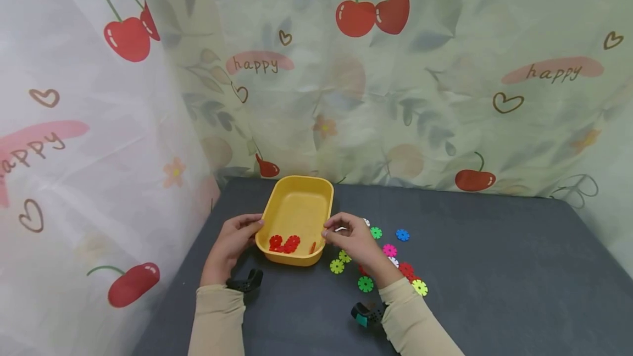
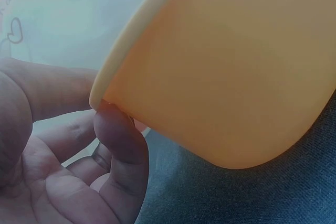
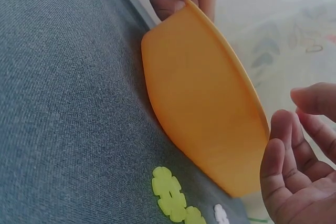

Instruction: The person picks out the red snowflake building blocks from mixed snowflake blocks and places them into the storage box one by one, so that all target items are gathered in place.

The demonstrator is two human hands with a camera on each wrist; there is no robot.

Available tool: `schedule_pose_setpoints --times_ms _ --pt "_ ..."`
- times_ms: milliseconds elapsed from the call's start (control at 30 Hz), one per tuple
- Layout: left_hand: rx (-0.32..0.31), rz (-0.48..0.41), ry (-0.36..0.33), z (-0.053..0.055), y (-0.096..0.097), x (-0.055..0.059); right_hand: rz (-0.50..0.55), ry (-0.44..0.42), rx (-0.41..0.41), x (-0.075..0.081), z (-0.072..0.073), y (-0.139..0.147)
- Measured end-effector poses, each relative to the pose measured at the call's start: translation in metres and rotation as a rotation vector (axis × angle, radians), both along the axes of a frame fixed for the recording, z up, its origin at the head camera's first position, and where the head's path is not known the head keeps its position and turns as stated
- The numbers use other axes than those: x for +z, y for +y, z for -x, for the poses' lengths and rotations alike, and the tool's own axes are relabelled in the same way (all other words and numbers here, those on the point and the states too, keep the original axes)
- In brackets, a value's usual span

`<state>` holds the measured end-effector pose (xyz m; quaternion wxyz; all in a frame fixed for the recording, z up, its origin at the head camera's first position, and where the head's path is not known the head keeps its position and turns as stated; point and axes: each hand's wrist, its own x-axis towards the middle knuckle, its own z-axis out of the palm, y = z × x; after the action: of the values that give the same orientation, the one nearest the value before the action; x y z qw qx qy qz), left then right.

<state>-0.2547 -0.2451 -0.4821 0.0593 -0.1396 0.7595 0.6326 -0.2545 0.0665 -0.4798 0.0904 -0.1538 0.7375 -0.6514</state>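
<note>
A yellow plastic tray [image 1: 296, 205] lies between both hands. My left hand [image 1: 234, 243] pinches its left rim, with thumb and forefinger meeting at the lip in the left wrist view. At the opposite rim, my right hand [image 1: 352, 238] has loosely bent fingers [image 3: 281, 124]. In the right wrist view its thumb stands apart from them, nothing held between. Red flower-shaped discs [image 1: 292, 243] are gathered at the tray's near end. One more red disc [image 1: 312, 247] appears edge-on by the right wall.
Loose notched discs lie right of the tray, among them green [image 1: 365, 284], blue [image 1: 403, 234], pink [image 1: 389, 250], yellow [image 1: 420, 287] and red [image 1: 406, 269] ones. The right forearm passes over some. Dark cloth [image 1: 494, 273] covers the table; printed curtains [image 1: 445, 98] stand behind and left.
</note>
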Motion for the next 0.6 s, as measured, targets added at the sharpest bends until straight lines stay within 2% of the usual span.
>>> schedule_pose_setpoints --times_ms 300,600 --pt "0.001 0.011 0.004 0.000 0.000 0.001 -0.023 0.020 -0.014 0.007 -0.004 0.011" --pt "-0.002 0.009 0.002 -0.001 0.000 0.000 -0.131 0.036 -0.015 0.006 -0.006 0.041"
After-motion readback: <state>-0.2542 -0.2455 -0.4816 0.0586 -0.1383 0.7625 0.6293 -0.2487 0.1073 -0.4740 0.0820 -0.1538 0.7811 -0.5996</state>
